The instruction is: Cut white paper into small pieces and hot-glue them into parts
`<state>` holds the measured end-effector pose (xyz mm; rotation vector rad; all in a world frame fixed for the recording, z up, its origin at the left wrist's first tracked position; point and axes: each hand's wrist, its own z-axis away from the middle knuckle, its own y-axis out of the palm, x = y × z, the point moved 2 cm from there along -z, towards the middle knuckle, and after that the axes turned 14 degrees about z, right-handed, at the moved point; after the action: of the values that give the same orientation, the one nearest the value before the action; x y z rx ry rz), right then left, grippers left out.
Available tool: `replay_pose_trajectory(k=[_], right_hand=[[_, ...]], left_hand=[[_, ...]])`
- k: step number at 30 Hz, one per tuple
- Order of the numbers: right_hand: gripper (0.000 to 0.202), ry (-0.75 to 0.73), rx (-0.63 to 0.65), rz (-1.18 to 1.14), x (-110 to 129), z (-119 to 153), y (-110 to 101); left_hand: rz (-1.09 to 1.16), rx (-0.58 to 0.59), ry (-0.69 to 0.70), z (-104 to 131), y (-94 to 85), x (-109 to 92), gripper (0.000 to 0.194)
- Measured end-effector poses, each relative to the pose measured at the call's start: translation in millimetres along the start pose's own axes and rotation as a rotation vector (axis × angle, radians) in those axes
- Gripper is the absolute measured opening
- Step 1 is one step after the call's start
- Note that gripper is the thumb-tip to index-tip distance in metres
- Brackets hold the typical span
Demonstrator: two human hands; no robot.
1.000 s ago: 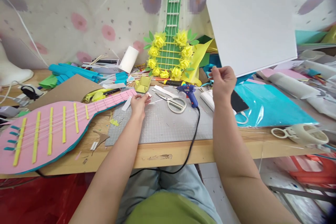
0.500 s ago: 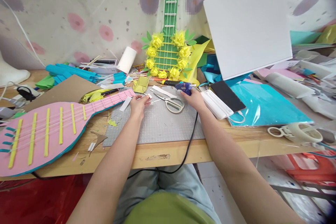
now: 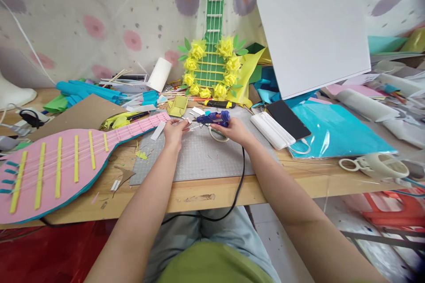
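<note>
My right hand [image 3: 234, 130] is closed around a blue glue gun [image 3: 214, 118], its nozzle pointing left, close to the fingers of my left hand [image 3: 174, 132]. Between those left fingertips is a small white piece [image 3: 189, 120], pinched over the grey cutting mat [image 3: 206, 163]. Scissors [image 3: 219, 135] lie on the mat, mostly covered by the glue gun and my right hand. A white strip [image 3: 158, 131] rests just left of my left hand, by the neck of a pink paper guitar [image 3: 66, 168].
Behind the mat stands a green guitar [image 3: 212, 68] with yellow paper flowers. A yellow cutter [image 3: 219, 104] lies before it. To the right are a white power strip [image 3: 272, 130], a black phone [image 3: 288, 120] and a blue package [image 3: 338, 130]. The glue gun's black cord hangs over the table edge.
My right hand has brought the glue gun left over the scissors, its nozzle now beside the white piece. My left hand has barely moved.
</note>
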<state>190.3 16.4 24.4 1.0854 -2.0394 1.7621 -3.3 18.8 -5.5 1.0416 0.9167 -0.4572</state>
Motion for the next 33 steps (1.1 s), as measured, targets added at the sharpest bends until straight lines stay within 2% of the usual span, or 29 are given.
replay_pose_trajectory(k=[7,33], right_hand=[[0.034,-0.058,0.005,0.003,0.2,-0.5,3.1],[0.034,-0.048,-0.015,0.048,2.8,-0.5,0.1]], left_hand=[[0.011,0.014,0.015,-0.2,0.4,0.6,0.034],[-0.023,0.058,0.018,4.2,3.8,1.8,0.028]])
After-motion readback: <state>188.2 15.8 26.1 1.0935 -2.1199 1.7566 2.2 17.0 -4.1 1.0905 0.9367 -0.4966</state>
